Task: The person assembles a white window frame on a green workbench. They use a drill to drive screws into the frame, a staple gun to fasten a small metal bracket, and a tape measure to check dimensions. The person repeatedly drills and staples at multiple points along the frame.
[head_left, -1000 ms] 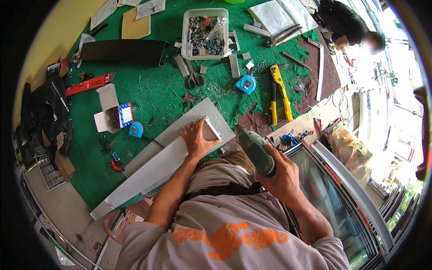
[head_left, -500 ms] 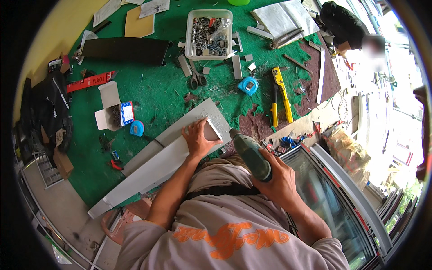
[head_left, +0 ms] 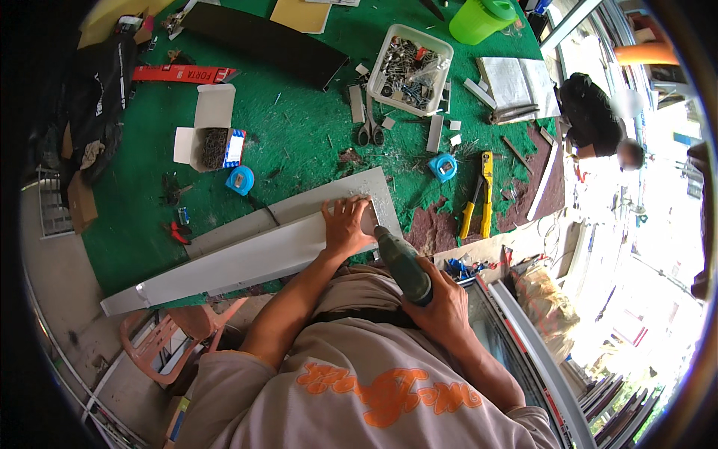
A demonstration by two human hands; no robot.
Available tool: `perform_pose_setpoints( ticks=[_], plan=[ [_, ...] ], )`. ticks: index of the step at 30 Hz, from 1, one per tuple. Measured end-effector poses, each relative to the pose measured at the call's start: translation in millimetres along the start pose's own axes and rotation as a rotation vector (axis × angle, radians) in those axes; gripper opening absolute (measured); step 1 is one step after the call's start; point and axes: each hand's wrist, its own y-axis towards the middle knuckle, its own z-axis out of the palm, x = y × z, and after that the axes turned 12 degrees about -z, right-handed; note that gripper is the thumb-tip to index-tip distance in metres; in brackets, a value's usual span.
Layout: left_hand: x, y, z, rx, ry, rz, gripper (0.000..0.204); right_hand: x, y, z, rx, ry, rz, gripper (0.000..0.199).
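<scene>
A long white metal profile [head_left: 232, 258] lies slantwise along the near edge of the table, on top of a flat grey piece [head_left: 359, 184]. My left hand [head_left: 346, 226] is closed over the profile's right end, fingers on the far side and thumb toward me. My right hand [head_left: 443, 305] grips a dark green power drill [head_left: 404, 266] by its body. The drill's front end points at the profile's right end, just beside my left thumb. At this size I cannot tell whether the bit touches the metal.
Green, torn cloth covers the table [head_left: 299, 142]. Beyond the profile lie a blue tape measure [head_left: 443, 168], a yellow hand riveter [head_left: 480, 196], scissors [head_left: 370, 129], a tub of small fasteners [head_left: 413, 69] and an open box of screws [head_left: 215, 147]. A chair [head_left: 179, 337] stands at lower left.
My right hand has brought the drill left, up to the profile's end. My left hand keeps its hold. The whole view has turned, shifting the table's contents in the picture.
</scene>
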Motion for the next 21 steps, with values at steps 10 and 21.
perform_pose_setpoints(
  ticks=[10,21],
  plan=[
    [2.7,-0.5,1.3,-0.025,-0.026,0.011,0.103,16.3,13.9,4.9,0.053,-0.036,0.080,0.071],
    [2.1,0.8,-3.4,-0.020,-0.065,0.016,0.102,26.5,22.5,6.4,0.007,-0.036,0.090,0.072]
  ],
)
